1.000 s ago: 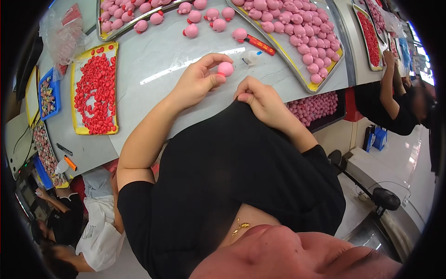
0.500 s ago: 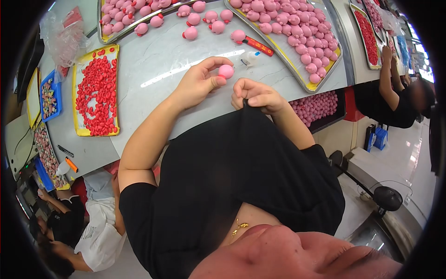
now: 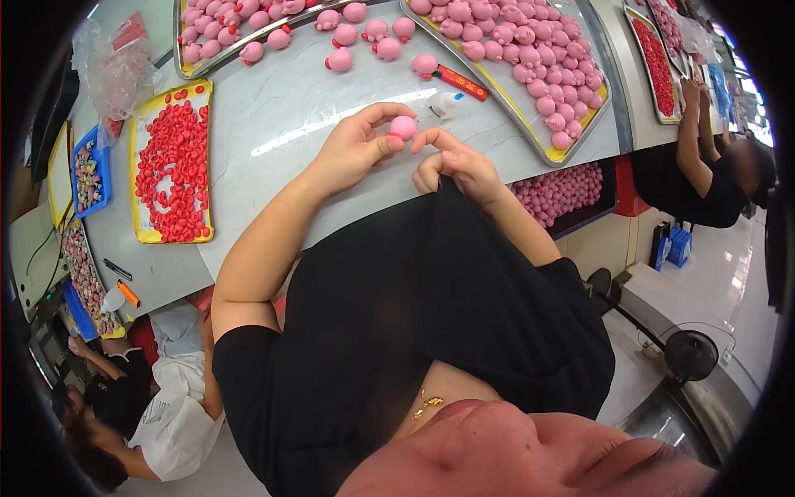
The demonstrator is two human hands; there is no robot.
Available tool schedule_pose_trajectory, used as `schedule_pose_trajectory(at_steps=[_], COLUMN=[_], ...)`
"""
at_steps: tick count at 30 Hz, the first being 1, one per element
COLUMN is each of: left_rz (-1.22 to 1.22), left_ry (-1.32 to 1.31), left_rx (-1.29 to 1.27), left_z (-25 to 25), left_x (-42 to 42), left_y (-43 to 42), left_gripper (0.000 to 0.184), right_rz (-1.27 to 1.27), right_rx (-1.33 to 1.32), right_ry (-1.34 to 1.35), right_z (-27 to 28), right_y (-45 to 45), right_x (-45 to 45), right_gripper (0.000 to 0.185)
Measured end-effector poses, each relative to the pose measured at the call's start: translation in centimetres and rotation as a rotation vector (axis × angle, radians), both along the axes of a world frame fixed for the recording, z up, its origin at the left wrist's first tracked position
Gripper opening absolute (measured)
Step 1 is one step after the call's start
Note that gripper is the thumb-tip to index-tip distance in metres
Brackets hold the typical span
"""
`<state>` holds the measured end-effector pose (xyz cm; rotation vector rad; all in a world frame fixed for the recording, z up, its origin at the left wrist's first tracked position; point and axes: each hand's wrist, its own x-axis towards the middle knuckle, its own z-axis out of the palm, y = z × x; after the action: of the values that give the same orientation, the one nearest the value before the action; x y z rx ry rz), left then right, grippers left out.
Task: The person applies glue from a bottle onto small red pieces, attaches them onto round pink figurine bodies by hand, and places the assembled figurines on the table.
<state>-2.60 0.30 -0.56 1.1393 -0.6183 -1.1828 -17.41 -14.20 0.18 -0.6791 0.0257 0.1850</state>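
My left hand is closed, pinching a small pink ball-shaped figure between thumb and fingers. A red part shows on the figure's lower side. My right hand is just right of it, with its index finger stretched towards the figure. Its other fingers are curled at a raised peak of my black shirt, which still appears gripped. Whether the index fingertip touches the figure I cannot tell. Beyond the hands lie a small glue-like bottle with a blue tip and a red stick-shaped item.
To the left, a yellow-lined tray holds red ring-like pieces. Metal trays of pink figures stand ahead and right, with several loose pink figures between them. A crate of pink pieces sits below the table edge. Other people work at both sides.
My right index finger has uncurled from the shirt and reached left towards the pink figure. My left hand has hardly moved.
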Motion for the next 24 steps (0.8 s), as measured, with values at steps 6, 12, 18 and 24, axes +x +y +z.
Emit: schedule_pose_trajectory(at_steps=[6, 12, 18, 24], left_rz=[0.001, -0.012, -0.008, 0.044], left_ry=[-0.024, -0.044, -0.025, -0.112], left_rx=[0.008, 0.004, 0.026, 0.01], left_z=[-0.1, 0.1, 0.2, 0.9], left_x=[0.0, 0.1, 0.1, -0.2], left_y=[0.0, 0.0, 0.0, 0.1], left_gripper=[0.048, 0.049, 0.048, 0.044], right_rz=[0.042, 0.072, 0.072, 0.059], right_rx=[-0.131, -0.218, -0.169, -0.183], right_ry=[-0.144, 0.02, -0.11, -0.179], right_z=[-0.4, 0.5, 0.0, -0.6], right_y=[-0.3, 0.1, 0.2, -0.5], right_x=[-0.2, -0.8, -0.6, -0.8], right_gripper=[0.036, 0.026, 0.022, 0.017])
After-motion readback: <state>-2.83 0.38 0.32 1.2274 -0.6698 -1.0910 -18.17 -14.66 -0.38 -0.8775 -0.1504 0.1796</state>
